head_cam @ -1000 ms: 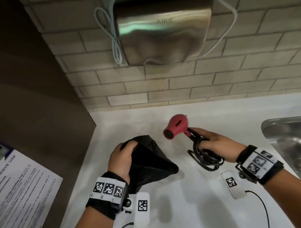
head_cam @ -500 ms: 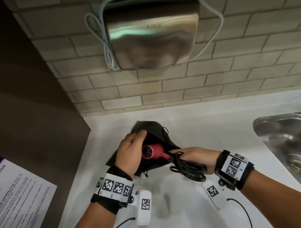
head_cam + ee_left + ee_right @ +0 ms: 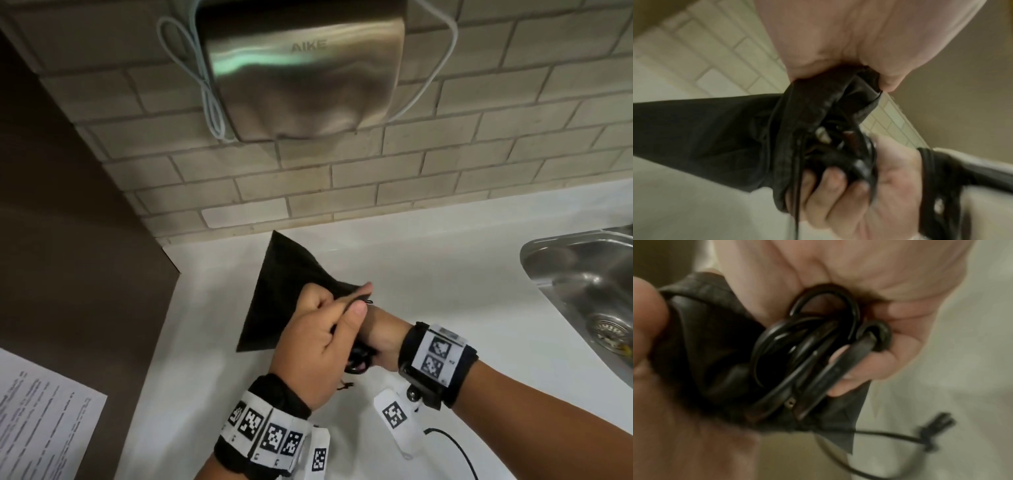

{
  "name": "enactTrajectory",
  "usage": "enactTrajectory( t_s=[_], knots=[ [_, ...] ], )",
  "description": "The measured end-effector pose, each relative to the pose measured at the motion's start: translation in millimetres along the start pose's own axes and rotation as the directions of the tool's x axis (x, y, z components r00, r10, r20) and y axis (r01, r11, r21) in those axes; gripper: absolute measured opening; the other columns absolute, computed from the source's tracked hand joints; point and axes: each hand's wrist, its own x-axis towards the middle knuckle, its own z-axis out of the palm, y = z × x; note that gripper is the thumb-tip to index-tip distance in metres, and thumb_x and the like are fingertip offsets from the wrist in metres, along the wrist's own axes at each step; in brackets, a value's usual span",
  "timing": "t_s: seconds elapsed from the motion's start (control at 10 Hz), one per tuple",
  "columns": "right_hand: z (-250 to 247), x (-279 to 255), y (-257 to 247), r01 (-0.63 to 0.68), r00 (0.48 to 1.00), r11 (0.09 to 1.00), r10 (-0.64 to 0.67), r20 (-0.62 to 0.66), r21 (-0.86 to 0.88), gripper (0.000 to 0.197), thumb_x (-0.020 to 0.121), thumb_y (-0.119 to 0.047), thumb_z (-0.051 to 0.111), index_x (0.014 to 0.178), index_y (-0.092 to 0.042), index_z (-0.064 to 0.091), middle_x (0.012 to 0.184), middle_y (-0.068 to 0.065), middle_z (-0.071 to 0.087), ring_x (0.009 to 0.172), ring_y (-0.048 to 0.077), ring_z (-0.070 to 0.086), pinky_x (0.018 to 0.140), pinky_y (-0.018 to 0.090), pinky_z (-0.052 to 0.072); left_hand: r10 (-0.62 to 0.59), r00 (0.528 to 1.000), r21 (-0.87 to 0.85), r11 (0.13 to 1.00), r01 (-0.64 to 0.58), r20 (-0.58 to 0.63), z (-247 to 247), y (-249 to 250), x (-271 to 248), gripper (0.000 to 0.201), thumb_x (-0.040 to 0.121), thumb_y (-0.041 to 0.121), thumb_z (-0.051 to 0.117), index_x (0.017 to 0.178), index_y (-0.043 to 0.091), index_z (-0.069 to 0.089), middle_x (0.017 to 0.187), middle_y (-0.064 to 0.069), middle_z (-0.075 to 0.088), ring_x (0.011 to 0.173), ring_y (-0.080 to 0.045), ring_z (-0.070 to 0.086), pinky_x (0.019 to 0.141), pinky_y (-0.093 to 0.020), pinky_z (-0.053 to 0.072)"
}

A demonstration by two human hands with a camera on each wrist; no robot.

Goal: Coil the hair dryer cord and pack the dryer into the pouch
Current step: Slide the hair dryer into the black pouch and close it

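The red dryer body is now sitting out of sight inside the black pouch (image 3: 284, 294), no longer hanging in the open. The right hand (image 3: 380, 337) is pushing the coiled cord (image 3: 807, 353) into the mouth, which the left hand (image 3: 318, 346) is pinching toward 3 o'clock.

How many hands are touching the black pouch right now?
2. The left hand pinches the pouch rim at its mouth; the right hand grips the coiled cord and pushes into that mouth, fingers partly hidden.
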Motion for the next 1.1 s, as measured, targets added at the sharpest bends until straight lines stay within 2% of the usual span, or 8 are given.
enactTrajectory(
  t_s=[0.2,0.4,0.5,0.7,0.8,0.9,1.0,1.1],
  knots=[
    [-3.5,0.5,-24.7,-0.104,0.994,0.904,0.101,0.027,0.415,0.036,0.102,-0.024,0.053,0.074,-0.006,0.067,0.067,0.008,0.061,0.059,0.018,0.061,0.053,0.024,0.054,0.014,0.999,0.152,0.988,-0.01,-0.029,-4.3,-13.9,-14.7,0.043,0.102,0.052,0.042,0.141,0.047,0.058,0.094,0.009,0.045,0.09,-0.007,0.056,0.076,-0.002,0.041],
    [17.5,17.4,-17.0,0.104,0.989,0.812,-0.024,-0.145,0.574,0.039,0.101,-0.022,0.054,0.121,0.01,0.062,0.093,0.016,0.071,0.081,0.029,0.073,0.087,0.038,0.055,-0.143,0.987,-0.122,0.983,0.134,-0.07,8.8,-0.6,-21.9,0.036,0.105,0.041,0.048,0.136,0.041,0.066,0.106,0.017,0.068,0.106,0.004,0.065,0.092,-0.009,0.047],
    [13.2,29.5,-8.9,0.221,0.933,0.913,-0.096,-0.347,0.343,0.038,0.107,-0.012,0.044,0.137,0.008,0.055,0.091,0.006,0.065,0.079,0.022,0.066,0.09,0.044,0.055,-0.166,0.98,-0.221,0.965,0.139,-0.11,9.8,2.8,-19.6,0.036,0.106,0.038,0.048,0.134,0.032,0.07,0.119,0.021,0.074,0.119,0.004,0.065,0.101,-0.018,0.049],
    [8.3,35.5,-25.8,-0.007,0.926,0.976,-0.076,-0.371,-0.219,0.038,0.107,-0.008,0.046,0.141,0.005,0.055,0.129,0.016,0.064,0.101,0.018,0.048,0.104,0.038,0.047,-0.126,0.978,-0.171,0.98,0.097,-0.166,-7.5,-0.6,-2.0,0.036,0.105,0.04,0.049,0.104,0.02,0.08,0.092,0.005,0.081,0.092,-0.013,0.075,0.082,-0.038,0.06],
    [3.0,52.6,-32.0,-0.094,0.948,0.652,-0.173,-0.268,-0.752,0.032,0.106,-0.012,0.049,0.135,-0.007,0.061,0.117,0.008,0.059,0.1,0.017,0.043,0.096,0.036,0.046,-0.193,0.965,-0.264,0.954,0.143,-0.175,-13.8,-3.7,9.7,0.022,0.102,0.027,0.061,0.107,0.029,0.083,0.1,0.014,0.083,0.1,-0.003,0.075,0.09,-0.026,0.058],
    [7.0,55.9,-36.8,-0.061,0.954,0.581,-0.205,-0.219,-0.812,0.016,0.106,-0.013,0.048,0.111,-0.02,0.061,0.106,0.004,0.052,0.098,0.018,0.046,0.087,0.033,0.042,-0.214,0.954,-0.26,0.953,0.157,-0.208,-17.1,-9.8,13.7,0.018,0.098,0.021,0.068,0.099,0.031,0.083,0.097,0.012,0.082,0.096,-0.001,0.074,0.088,-0.018,0.054],
    [13.6,57.6,-45.2,0.002,0.986,0.47,-0.149,-0.078,-0.882,0.024,0.107,-0.013,0.044,0.095,-0.02,0.064,0.104,0.007,0.066,0.104,0.023,0.059,0.095,0.031,0.044,-0.174,0.943,-0.099,0.984,0.151,-0.285,-21.3,-22.9,15.4,0.013,0.094,0.019,0.069,0.084,0.023,0.074,0.099,0.007,0.065,0.093,-0.003,0.066,0.082,-0.012,0.049],
    [17.2,55.0,-51.2,-0.006,0.991,0.353,-0.126,-0.054,-0.936,0.026,0.107,-0.022,0.046,0.115,-0.009,0.068,0.119,0.015,0.069,0.112,0.029,0.064,0.105,0.04,0.047,-0.195,0.926,-0.096,0.98,0.173,-0.324,-24.1,-28.6,16.5,0.012,0.095,0.017,0.066,0.083,0.021,0.068,0.104,0.006,0.063,0.096,0.0,0.063,0.081,-0.01,0.049]
  ],
)
